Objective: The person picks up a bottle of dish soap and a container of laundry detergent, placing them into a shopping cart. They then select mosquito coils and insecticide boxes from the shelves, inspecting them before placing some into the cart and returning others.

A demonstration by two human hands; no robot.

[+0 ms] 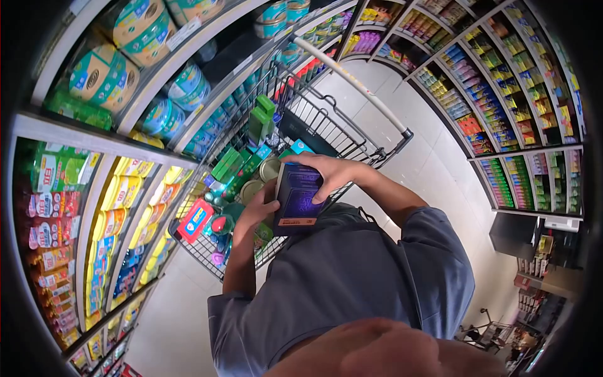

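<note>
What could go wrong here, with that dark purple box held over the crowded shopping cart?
1. The dark purple cardboard box is held above the wire shopping cart by the left hand and right hand; if it slips, it may drop onto the round tins below.
2. The cart already looks crowded with green cartons, so squeezing the box in could crush or topple something.

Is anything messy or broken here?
Nothing stands out. Both hands hold a dark purple box over the wire shopping cart, where goods lie loosely piled, and the shelf goods stand in tidy rows.
</note>
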